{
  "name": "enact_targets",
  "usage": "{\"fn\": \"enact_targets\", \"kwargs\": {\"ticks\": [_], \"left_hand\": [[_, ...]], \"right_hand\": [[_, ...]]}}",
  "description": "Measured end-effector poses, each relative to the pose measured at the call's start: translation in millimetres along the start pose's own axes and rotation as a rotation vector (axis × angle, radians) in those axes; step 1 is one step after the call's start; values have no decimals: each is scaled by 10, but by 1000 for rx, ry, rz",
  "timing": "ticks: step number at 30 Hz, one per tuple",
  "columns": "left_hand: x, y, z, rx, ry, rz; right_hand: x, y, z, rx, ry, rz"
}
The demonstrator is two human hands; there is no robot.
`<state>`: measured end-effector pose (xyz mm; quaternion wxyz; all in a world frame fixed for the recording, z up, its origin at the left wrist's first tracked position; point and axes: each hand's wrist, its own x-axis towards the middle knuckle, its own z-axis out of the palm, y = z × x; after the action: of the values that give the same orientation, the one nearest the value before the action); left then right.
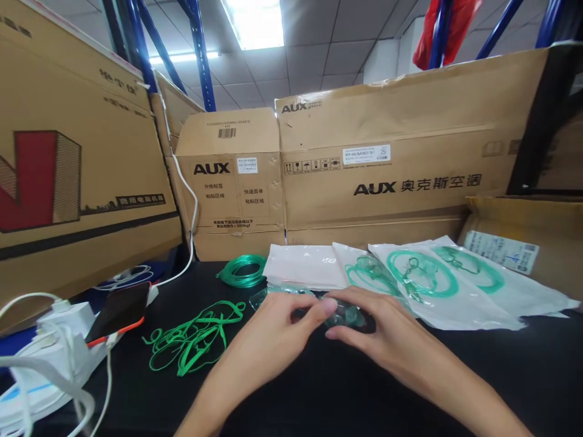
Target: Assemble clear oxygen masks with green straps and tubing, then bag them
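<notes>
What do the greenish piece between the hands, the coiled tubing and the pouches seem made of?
Greenish piece: perhaps moulded plastic, translucent with highlights, partly hidden. Coiled tubing: likely flexible plastic, glossy and see-through. Pouches: apparently thin plastic film, shiny, wrinkled, contents showing through.

Left hand (pixel 285 325) and right hand (pixel 380 318) close together over black counter (pixel 328 394), fingers around a clear greenish plastic piece (pixel 350 317), partly hidden; exact grip unclear. Left of them: coil of green tubing (pixel 228 277), loose tangle of green straps (pixel 184 365). Right: overlapping clear bags (pixel 460 306) with green tubing inside. Far left: phone (pixel 121 308), cable plugged in. Cardboard boxes (pixel 319 200) behind.
</notes>
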<state>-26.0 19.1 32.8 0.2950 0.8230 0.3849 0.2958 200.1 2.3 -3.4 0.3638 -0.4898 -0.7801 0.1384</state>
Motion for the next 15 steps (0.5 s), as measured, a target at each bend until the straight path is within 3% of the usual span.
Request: {"fn": "enact_targets", "kwargs": {"ticks": [5, 10, 15], "left_hand": [[203, -184, 131, -187, 132, 62], [212, -218, 134, -282, 115, 37], [224, -152, 163, -637, 75, -5]], "right_hand": [[63, -64, -16, 231, 148, 71], [87, -54, -8, 320, 178, 123], [61, -62, -69, 293, 238, -9]]}}
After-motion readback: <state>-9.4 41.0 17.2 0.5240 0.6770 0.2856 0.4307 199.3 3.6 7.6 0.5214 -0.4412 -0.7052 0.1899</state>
